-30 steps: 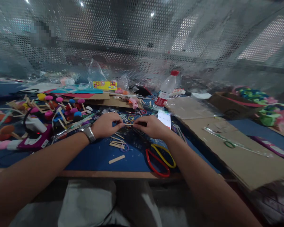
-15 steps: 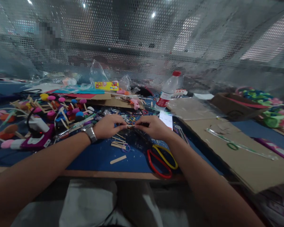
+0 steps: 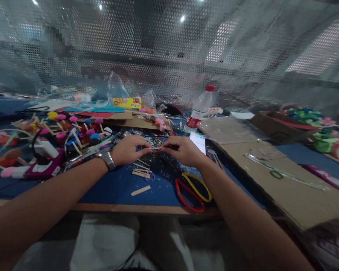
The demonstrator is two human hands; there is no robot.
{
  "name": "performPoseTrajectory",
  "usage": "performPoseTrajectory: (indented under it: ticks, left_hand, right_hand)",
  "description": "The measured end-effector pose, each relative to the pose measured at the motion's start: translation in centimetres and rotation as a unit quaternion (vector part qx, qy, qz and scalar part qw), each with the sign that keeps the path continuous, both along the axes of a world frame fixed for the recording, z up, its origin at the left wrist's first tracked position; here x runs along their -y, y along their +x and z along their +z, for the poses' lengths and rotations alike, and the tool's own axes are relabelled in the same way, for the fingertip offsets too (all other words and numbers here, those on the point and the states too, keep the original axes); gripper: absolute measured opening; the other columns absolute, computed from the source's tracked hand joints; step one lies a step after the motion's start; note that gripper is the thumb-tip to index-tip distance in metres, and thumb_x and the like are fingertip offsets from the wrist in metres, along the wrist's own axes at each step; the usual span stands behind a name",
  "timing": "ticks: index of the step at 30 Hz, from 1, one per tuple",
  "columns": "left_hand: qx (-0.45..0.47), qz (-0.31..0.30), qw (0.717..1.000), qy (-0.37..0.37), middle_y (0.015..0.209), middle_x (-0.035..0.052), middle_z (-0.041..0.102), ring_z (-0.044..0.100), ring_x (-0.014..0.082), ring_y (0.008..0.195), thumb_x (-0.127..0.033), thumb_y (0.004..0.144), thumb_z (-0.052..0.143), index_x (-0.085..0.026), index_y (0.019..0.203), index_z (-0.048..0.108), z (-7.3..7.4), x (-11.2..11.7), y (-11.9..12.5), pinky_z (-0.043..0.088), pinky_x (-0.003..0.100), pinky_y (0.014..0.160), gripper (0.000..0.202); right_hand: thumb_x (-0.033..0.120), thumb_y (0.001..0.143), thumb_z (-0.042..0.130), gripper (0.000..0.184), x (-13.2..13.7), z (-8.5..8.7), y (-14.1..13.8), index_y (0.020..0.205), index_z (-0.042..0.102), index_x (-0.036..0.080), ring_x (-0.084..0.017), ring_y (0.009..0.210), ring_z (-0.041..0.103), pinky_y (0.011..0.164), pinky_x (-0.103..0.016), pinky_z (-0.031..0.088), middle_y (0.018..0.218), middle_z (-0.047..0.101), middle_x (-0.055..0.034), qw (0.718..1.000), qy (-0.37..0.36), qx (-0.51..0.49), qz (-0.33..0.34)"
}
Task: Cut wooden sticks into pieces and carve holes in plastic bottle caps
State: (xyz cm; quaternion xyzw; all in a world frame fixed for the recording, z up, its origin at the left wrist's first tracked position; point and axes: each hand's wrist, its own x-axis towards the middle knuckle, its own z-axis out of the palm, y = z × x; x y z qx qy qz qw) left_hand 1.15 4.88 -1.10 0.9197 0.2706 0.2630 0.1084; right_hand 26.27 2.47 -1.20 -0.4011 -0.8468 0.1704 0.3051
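A thin wooden craft stick (image 3: 155, 148) is pinched at its left end by my left hand (image 3: 131, 150), which has a metal watch on the wrist. My right hand (image 3: 180, 150) pinches the stick's other end, so it spans level between the fingertips. Behind the stick lie small coloured rubber bands (image 3: 158, 142). Below my hands, several cut stick pieces (image 3: 141, 172) rest beside a purple band, and one round-ended craft stick (image 3: 141, 190) lies nearer the edge. Scissors (image 3: 190, 194) with one red and one yellow handle lie under my right forearm, their blades pointing away.
To the left are sticks with coloured clay blobs (image 3: 94, 136) and a purple power strip (image 3: 43, 165). A red-capped bottle (image 3: 199, 109) stands behind a lit phone (image 3: 198, 143). Cardboard (image 3: 293, 184) covers the right side, with an open box (image 3: 282, 126) behind it.
Both hands stay in nearly the same place, still pinching the stick, with slightly more of it showing between the fingertips. The things on the table have not moved.
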Motion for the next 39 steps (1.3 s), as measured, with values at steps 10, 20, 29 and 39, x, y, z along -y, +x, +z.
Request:
performPoseTrajectory:
  ticks: [10,20,29,39]
  left_hand:
    - [-0.016,0.016,1.0,-0.004,0.086,0.0067,0.075,0.068,0.0199,0.081,-0.035,0.097,0.052,-0.017,0.09,0.074,-0.3,0.3,0.1,0.048,0.032,0.079,0.029]
    - [-0.037,0.051,0.998,-0.007,0.079,0.0055,0.074,0.065,0.0184,0.074,-0.036,0.095,0.053,-0.017,0.08,0.072,-0.3,0.7,0.1,0.042,0.029,0.069,0.031]
    - [-0.049,0.051,0.997,-0.023,0.079,0.0065,0.073,0.064,0.0189,0.073,-0.035,0.097,0.05,-0.016,0.081,0.071,-0.3,0.6,0.0,0.041,0.03,0.068,0.033]
    - [-0.073,-0.036,0.996,-0.031,0.078,0.0067,0.072,0.063,0.0188,0.078,-0.033,0.095,0.055,-0.016,0.082,0.072,-0.3,1.1,0.4,0.044,0.03,0.074,0.028]
  right_hand:
    - [0.038,0.091,0.065,0.022,-0.1,-0.3,0.0,0.089,0.076,0.02,-0.014,0.065,0.056,0.06,-0.027,0.041,0.079,0.07,-0.0039,1.0,0.002,-0.004,-0.023]
    - [0.036,0.09,0.062,0.021,-0.1,1.1,-0.4,0.092,0.073,0.018,-0.014,0.062,0.054,0.059,-0.026,0.04,0.076,0.068,-0.0031,0.996,-0.01,0.063,-0.06]
    - [0.034,0.089,0.063,0.013,6.3,4.9,1.3,0.085,0.067,0.023,-0.018,0.065,0.061,0.058,-0.027,0.034,0.071,0.068,-0.0011,0.956,-0.072,0.268,-0.094]
    - [0.022,0.09,0.06,0.031,11.8,1.3,1.8,0.121,0.063,0.019,-0.031,0.107,0.069,0.089,-0.044,0.052,0.119,0.071,-0.0143,0.928,-0.135,0.322,-0.127]
